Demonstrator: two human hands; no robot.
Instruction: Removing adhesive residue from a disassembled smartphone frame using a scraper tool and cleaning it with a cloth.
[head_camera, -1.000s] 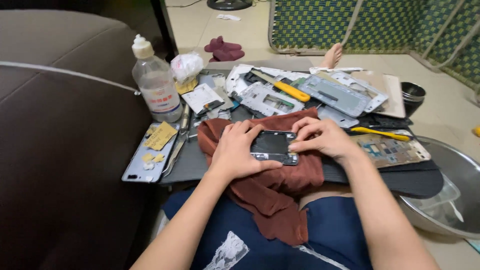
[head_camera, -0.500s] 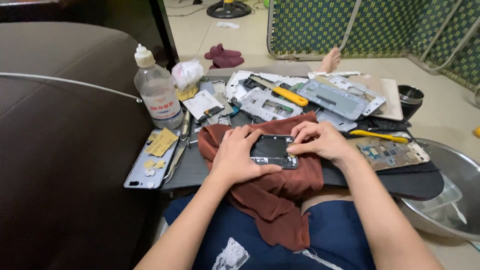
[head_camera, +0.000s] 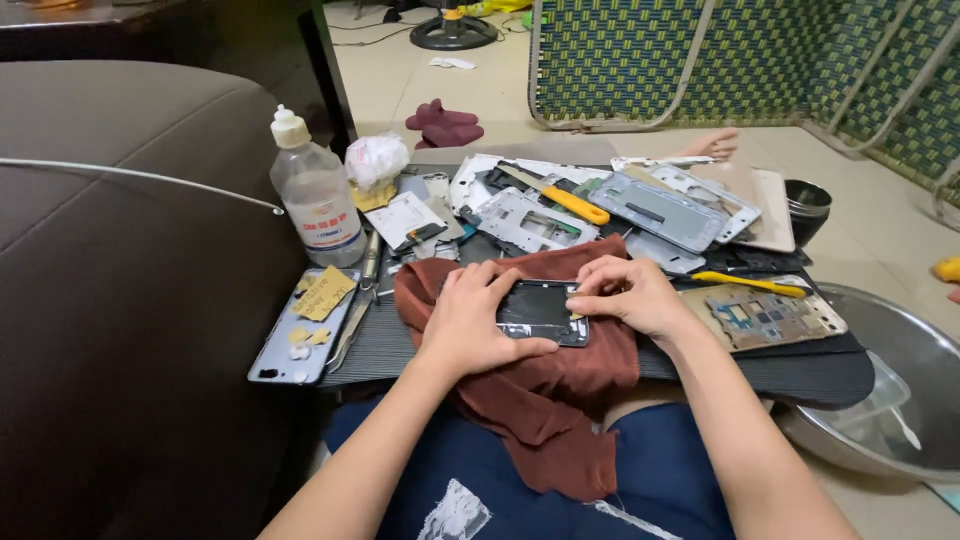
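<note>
A dark phone frame (head_camera: 541, 312) lies flat on a brown-red cloth (head_camera: 545, 400), on the dark worktop (head_camera: 800, 375) over the person's lap. The left hand (head_camera: 472, 322) has its grip pressed on the left edge of the frame, thumb along the near side. The right hand (head_camera: 625, 295) pinches the frame's right edge with its fingertips. Left of the grip stands a clear plastic bottle (head_camera: 315, 195) with some clear liquid inside. Behind the grip lie more phone housings (head_camera: 655, 208) and a yellow-handled tool (head_camera: 560, 196). Right of the grip sits a metal bowl (head_camera: 900, 370); its contents I cannot tell.
</note>
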